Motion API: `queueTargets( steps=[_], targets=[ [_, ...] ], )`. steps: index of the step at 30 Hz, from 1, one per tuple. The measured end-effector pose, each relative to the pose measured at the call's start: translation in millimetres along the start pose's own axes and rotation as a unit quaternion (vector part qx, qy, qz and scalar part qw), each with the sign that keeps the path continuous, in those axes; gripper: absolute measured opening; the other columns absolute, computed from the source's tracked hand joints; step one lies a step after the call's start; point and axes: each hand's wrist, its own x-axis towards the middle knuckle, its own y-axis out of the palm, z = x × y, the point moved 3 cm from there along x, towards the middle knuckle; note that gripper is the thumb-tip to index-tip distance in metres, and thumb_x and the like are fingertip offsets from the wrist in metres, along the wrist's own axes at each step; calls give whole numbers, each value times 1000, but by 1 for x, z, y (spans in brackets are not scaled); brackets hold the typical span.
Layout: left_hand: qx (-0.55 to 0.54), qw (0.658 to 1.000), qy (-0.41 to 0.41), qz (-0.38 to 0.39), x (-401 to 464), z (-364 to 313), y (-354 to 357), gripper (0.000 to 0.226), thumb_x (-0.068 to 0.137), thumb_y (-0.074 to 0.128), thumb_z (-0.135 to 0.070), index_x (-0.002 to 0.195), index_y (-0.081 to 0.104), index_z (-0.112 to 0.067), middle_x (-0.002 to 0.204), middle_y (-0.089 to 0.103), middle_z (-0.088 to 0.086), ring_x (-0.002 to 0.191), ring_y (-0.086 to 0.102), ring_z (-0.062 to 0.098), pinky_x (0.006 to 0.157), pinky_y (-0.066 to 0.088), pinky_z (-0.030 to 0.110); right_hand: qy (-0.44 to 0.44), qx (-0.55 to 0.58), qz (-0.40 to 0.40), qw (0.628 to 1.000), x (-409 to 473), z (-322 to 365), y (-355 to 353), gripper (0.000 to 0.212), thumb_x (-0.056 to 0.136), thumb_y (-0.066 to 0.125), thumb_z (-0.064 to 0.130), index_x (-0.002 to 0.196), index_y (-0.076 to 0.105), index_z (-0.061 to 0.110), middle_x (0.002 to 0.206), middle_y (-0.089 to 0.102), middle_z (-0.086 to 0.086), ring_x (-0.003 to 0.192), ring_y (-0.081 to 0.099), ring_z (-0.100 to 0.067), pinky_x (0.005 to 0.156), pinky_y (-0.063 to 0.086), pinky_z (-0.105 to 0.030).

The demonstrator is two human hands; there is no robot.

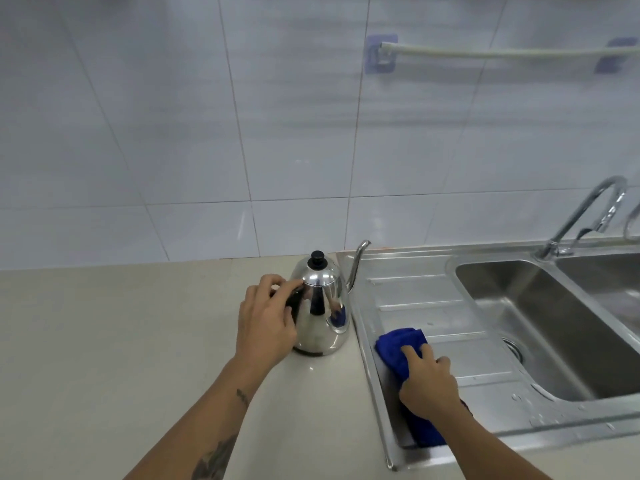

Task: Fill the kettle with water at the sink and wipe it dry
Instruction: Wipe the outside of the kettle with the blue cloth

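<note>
**Hands, kettle and cloth at the sink: handling entry**

Left hand (266,323): curled round the dark handle on the kettle's left side, fingers closed on it near the top. Right hand (427,379): laid palm-down on the blue cloth (398,344), fingers spread over it; whether it grips or merely presses cannot be told.

Kettle (320,310): polished steel, upright on the beige counter (138,341), just beside the edge of the sink's draining board (415,296). Lid on, with black knob (317,260); thin curved spout (356,265) pointing toward the basin (554,323).

Handling, as judged: rigid, smooth, likely slippery when wet; heavy if filled, though the water level is hidden. Best held by the handle; the spout is too slender to bear load.

Cloth: soft, bunched, lying on the draining board, well apart from the tap (585,216). Water drops show near the basin's front rim.
</note>
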Motion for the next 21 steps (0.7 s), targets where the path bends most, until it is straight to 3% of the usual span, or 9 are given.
queueTargets(
  steps=[3,5,7,10,13,16,19,21],
  targets=[
    [-60,998,-4,2,-8,-6,-2,42,85,63,-13,123,62,-30,112,49,-11,98,46,13,81,50,34,1,37,-20,999,2,2,-10,59,87,54,18,142,35,24,137,43,-3,114,48,-28,89,49,-35],
    [-82,997,11,4,-8,-9,-4,39,86,60,-19,124,61,-29,113,48,-12,102,47,12,85,50,33,12,121,-44,992,4,6,-24,53,87,55,15,137,42,22,129,52,-5,107,55,-28,85,49,-36],
    [-89,996,24,21,-4,-9,-4,41,90,57,-21,130,58,-30,130,46,-13,118,46,10,95,46,30,-8,230,-76,970,4,19,-42,43,86,59,11,127,50,22,116,61,-5,93,61,-21,84,54,-38],
    [-114,992,13,60,5,-8,1,47,96,52,-17,141,50,-33,154,34,-17,139,33,2,111,34,26,-54,368,-106,922,-2,55,-74,38,89,58,4,121,53,25,109,65,-3,86,61,-10,73,52,-28],
    [-152,986,5,75,10,-6,1,50,95,52,-5,138,55,-30,152,42,-14,138,39,2,114,29,16,-84,458,-156,871,-7,98,-95,48,91,52,7,135,52,26,123,64,1,105,61,-15,92,52,-34],
    [-146,986,15,83,17,-2,-4,51,92,53,-1,133,60,-30,148,46,-14,135,42,2,105,23,2,-123,450,-165,869,-13,144,-80,63,95,49,13,154,29,25,153,41,-1,137,43,-21,115,34,-32],
    [-147,984,23,96,19,1,-7,48,93,55,-5,133,59,-32,147,45,-19,133,41,-2,107,29,10,-108,374,-161,907,-18,176,-45,86,95,48,24,157,-12,24,166,-5,-14,151,7,-32,124,15,-45],
    [-145,984,29,97,18,1,-9,47,92,59,-8,133,59,-32,147,45,-19,133,42,-2,110,32,18,-76,342,-157,923,-18,179,-25,92,93,47,28,154,-23,23,164,-16,-17,151,-1,-35,124,9,-46]
  ],
)
